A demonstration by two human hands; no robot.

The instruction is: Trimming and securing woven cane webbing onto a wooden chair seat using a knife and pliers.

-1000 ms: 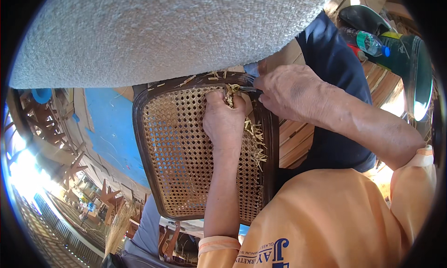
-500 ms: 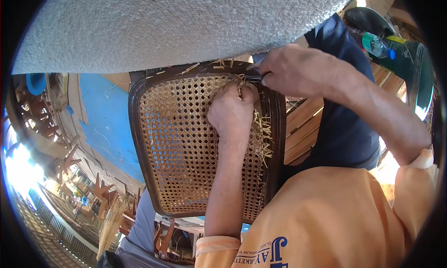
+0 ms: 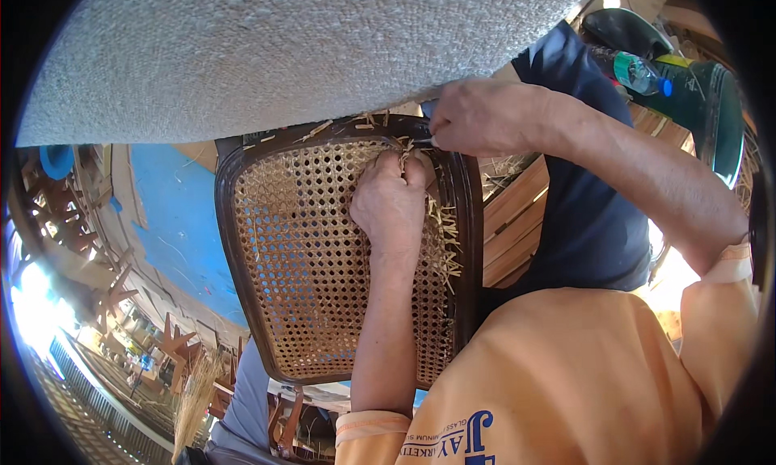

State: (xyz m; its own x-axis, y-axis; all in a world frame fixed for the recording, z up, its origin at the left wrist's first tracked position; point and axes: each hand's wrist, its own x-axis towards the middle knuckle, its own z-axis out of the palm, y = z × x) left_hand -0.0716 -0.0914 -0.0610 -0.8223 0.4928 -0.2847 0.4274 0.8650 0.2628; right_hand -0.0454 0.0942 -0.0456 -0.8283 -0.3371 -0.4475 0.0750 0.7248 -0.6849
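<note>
A dark wooden frame [image 3: 230, 223] with a woven cane panel [image 3: 307, 247] lies below my hands, its weave full of small holes. My left hand [image 3: 392, 202] rests on the upper right of the panel, thumb and fingers closed around loose cane strands [image 3: 406, 148]. My right hand [image 3: 485, 119] is closed just beyond the frame's upper right corner, gripping a slim dark tool [image 3: 423, 142] whose tip reaches the strands. Its exact kind is mostly hidden by the fingers. Cut cane ends [image 3: 449, 239] stick up along the panel's right edge.
Grey fabric [image 3: 283, 61] covers the top of the view. A blue sheet [image 3: 182, 223] lies left of the frame, and wooden slats [image 3: 517, 223] lie to the right. A plastic bottle [image 3: 643, 74] and a dark green container [image 3: 711, 101] are at the upper right. A straw broom [image 3: 194, 400] is lower left.
The frame and both hands appear slightly farther left in view. My right hand stays by the corner with the tool, its tip now showing more clearly near the strands. My left hand keeps its pinch.
</note>
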